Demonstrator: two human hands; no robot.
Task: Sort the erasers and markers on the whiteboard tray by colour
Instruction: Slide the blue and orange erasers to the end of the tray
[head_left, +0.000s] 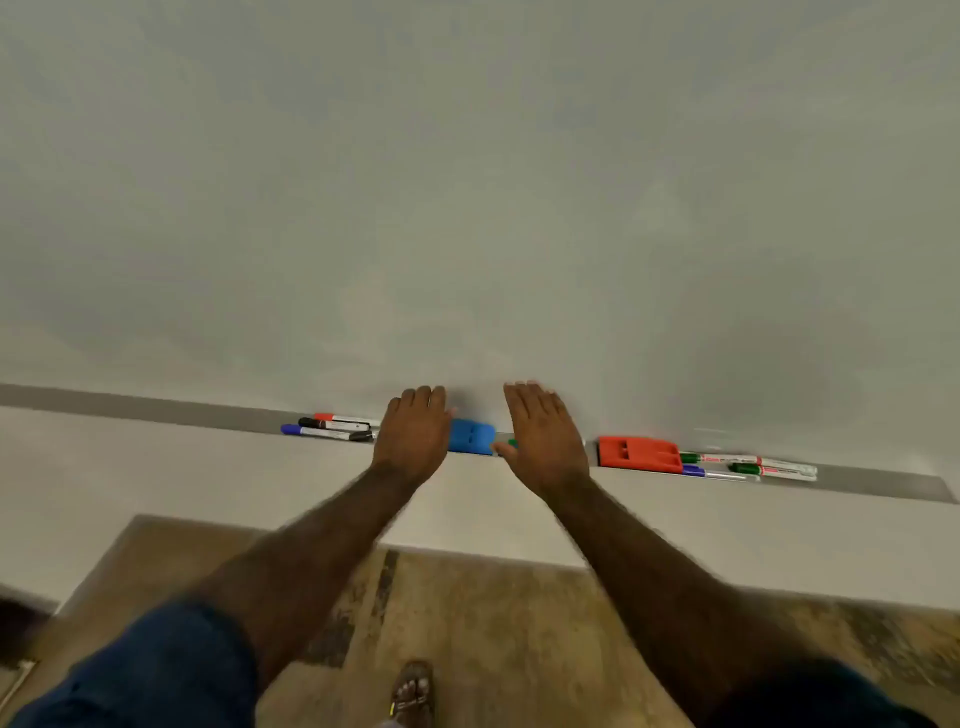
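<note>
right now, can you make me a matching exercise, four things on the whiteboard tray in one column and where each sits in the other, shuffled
Things:
1. blue eraser
2. red eraser
3. red-capped marker
4. green-capped markers

Places:
A. far right of the tray, right of the red eraser
B. between the two hands
C. left of the left hand, nearest the board
D. right of the right hand

Pairs: 1-B, 2-D, 3-C, 4-A

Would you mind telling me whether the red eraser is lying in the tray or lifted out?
In the tray: the red eraser lies on it, clear of both hands.
</note>
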